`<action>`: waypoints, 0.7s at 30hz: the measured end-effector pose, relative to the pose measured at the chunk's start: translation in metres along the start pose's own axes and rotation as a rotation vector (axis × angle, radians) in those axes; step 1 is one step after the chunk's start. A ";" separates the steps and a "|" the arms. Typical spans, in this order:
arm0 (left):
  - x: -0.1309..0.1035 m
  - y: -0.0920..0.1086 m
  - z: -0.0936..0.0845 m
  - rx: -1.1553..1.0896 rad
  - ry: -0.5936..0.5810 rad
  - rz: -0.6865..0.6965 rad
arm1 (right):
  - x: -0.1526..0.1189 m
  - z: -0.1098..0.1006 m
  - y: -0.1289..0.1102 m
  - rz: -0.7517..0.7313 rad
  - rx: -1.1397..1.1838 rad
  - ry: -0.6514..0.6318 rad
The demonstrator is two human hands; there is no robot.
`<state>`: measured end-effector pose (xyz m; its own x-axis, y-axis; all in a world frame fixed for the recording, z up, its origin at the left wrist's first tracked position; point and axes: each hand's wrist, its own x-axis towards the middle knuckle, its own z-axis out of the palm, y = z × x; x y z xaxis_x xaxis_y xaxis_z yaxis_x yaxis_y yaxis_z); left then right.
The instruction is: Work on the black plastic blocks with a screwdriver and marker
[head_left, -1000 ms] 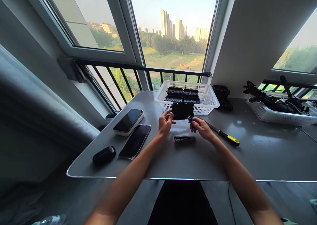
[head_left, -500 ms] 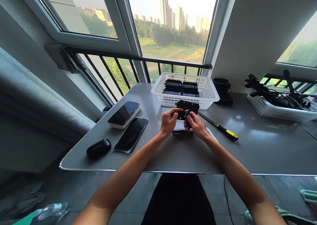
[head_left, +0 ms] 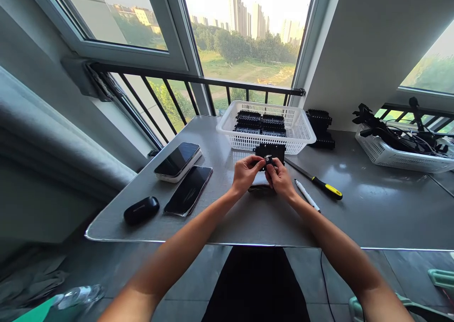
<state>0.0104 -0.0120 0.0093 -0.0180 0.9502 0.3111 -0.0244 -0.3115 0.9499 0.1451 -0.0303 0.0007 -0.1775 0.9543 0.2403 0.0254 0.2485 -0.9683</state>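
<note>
My right hand (head_left: 281, 178) grips a small black part with a shiny metal end (head_left: 268, 160) between thumb and fingers; its exact kind is too small to tell. Close against it on the left, my left hand (head_left: 245, 171) is closed in a pinch, and whatever sits between those fingertips is hidden. Behind both hands stands a black toothed plate (head_left: 271, 149), partly covered by them. Under the hands, a low dark-edged object (head_left: 260, 188) with a pale top lies on the table, mostly out of sight.
A white basket (head_left: 222, 127) holds several black toothed blocks; more blocks (head_left: 321, 128) sit beside it. To the right lie a white pen (head_left: 307, 195), a yellow-black handled tool (head_left: 328, 188) and a basket of cables (head_left: 381, 157). Phones (head_left: 188, 190) and a black case (head_left: 141, 210) lie left.
My left hand has moved right, its extended index finger now drawn into a pinch at the small black part. My right hand has turned that part slightly. The white pen shows more fully.
</note>
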 end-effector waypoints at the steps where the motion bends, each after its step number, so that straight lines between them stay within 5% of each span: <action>1: 0.000 0.000 0.000 -0.003 -0.001 -0.001 | 0.000 0.000 0.000 -0.004 0.001 0.006; 21: -0.002 0.002 -0.001 -0.007 -0.024 0.036 | -0.002 0.000 0.005 -0.034 -0.079 0.052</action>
<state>0.0099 -0.0149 0.0106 0.0053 0.9382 0.3459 -0.0310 -0.3456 0.9379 0.1456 -0.0309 -0.0045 -0.1280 0.9519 0.2785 0.0981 0.2916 -0.9515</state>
